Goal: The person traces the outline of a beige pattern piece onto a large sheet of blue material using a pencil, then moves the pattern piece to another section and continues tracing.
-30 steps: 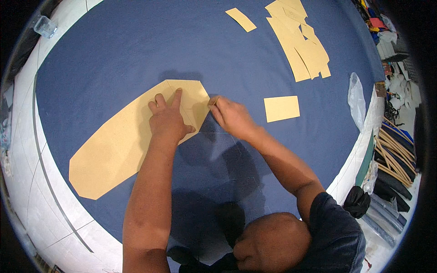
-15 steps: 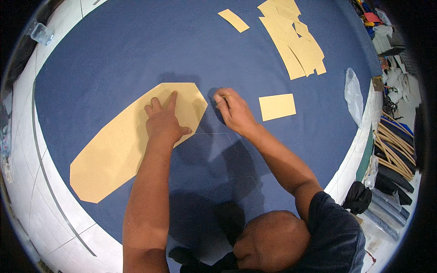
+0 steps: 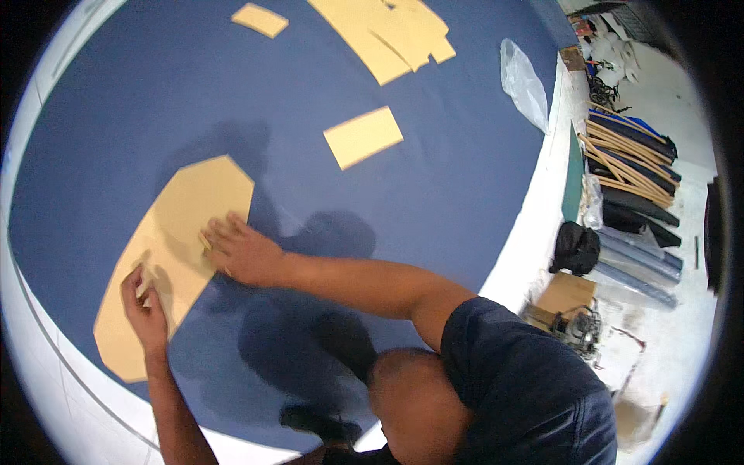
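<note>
A long tan card pattern piece [image 3: 186, 194] with angled ends lies flat on dark blue cloth [image 3: 434, 209]. Above the lower half of the card hovers my left hand [image 3: 149, 306], its fingers loosely bent, a gap between them and the thumb, nothing in it. My right hand [image 3: 244, 252] rests on the card's right-hand edge, palm down. A small yellowish piece [image 3: 205, 239] shows at its fingertips, held there; its kind is too small to make out.
Beyond the hands lie a tan card rectangle [image 3: 364, 138], a smaller strip [image 3: 260, 20] and larger cut pieces [image 3: 380, 39]. A clear plastic bag [image 3: 523, 81] sits near the cloth's right edge. Wooden sticks [image 3: 628, 163], dark rolls [image 3: 639, 267] and a black bundle [image 3: 575, 246] lie beside it.
My left hand has lifted from its spread press and moved down the card. My right hand has come leftward onto the card's edge. The view has shifted to the right.
</note>
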`<state>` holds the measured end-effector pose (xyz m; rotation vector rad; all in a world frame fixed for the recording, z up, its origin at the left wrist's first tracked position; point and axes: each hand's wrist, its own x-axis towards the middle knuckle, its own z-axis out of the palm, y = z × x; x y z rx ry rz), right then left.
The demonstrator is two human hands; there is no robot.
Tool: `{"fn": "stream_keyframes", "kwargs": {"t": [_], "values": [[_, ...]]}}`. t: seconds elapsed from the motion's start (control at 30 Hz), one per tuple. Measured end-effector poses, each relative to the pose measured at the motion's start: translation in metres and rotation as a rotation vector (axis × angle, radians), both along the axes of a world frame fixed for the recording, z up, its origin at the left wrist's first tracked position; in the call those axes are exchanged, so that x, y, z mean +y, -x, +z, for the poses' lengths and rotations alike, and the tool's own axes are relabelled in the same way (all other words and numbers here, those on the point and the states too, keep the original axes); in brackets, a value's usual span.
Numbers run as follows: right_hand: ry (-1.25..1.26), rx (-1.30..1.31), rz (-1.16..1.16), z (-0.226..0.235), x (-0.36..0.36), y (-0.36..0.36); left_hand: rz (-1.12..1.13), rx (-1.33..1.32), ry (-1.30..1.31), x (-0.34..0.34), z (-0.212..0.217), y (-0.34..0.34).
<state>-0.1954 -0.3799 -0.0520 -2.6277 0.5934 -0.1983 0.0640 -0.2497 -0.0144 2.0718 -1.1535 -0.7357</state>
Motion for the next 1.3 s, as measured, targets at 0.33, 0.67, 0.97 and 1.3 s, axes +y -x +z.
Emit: {"fn": "stream_keyframes", "kwargs": {"t": [0.33,0.67,0.97,1.3], "values": [[-0.236,0.751,-0.254,0.076,0.060,0.264,0.371,0.046,-0.652,0.382,0.201,0.093],[-0.537,0.725,-0.737,0.196,0.039,0.441,0.495,0.657,-0.793,0.304,0.433,0.366],[-0.979,0.652,-0.618,0.282,0.196,0.528,-0.024,0.347,-0.850,0.249,0.399,0.489],[-0.481,0.824,-0.496,0.331,0.145,0.733,-0.026,0.253,-0.895,0.267,0.426,0.597]]}}
